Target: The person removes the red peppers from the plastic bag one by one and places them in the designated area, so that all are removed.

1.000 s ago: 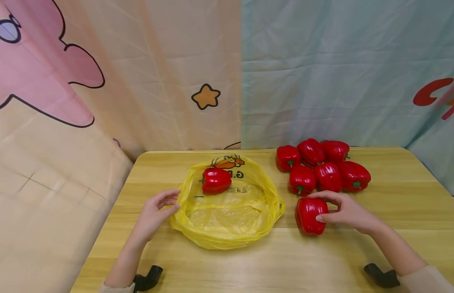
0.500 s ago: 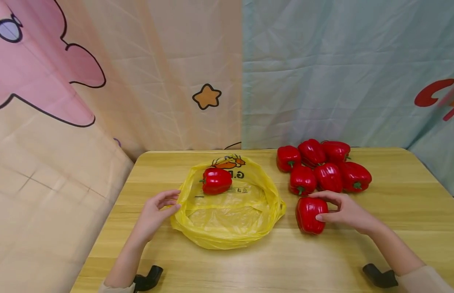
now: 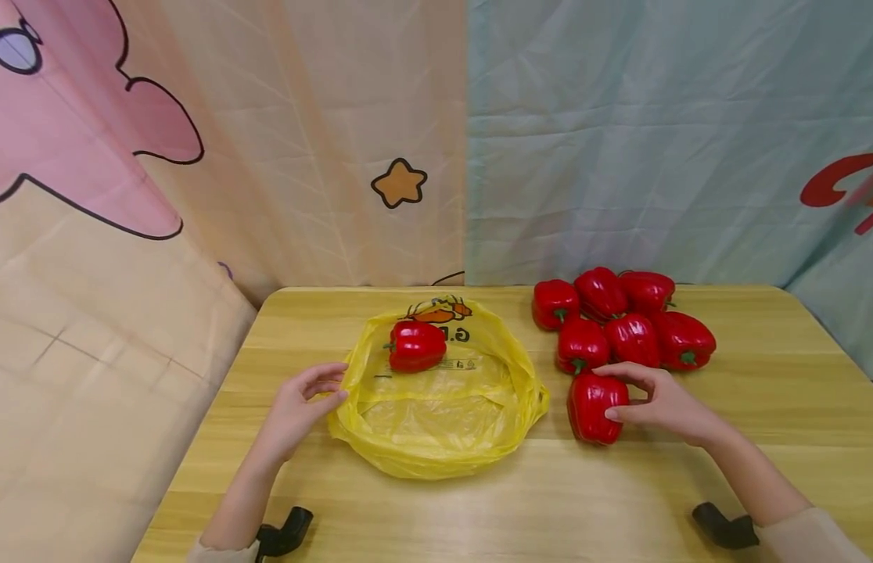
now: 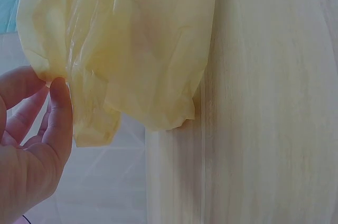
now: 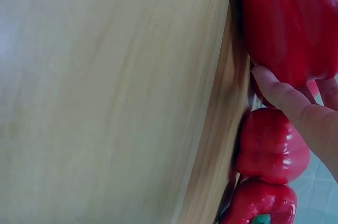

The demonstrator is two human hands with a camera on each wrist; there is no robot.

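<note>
A yellow plastic bag lies with its mouth spread wide, and a red bell pepper rests inside near its printed back wall. My left hand pinches the bag's left rim between thumb and fingertips; the left wrist view shows the thumb and fingers meeting at the thin plastic. To the right of the bag, my right hand grips another red bell pepper from its right side, thumb in front and fingers behind. In the right wrist view this pepper partly hides the fingers.
Several red bell peppers with green stems cluster at the back right of the wooden table, just behind the gripped one. A printed curtain hangs beyond the table's back edge. Black wrist mounts sit by both sleeves.
The pepper in my right hand has shifted slightly away from me, toward the cluster. My left hand and the bag stay where they were.
</note>
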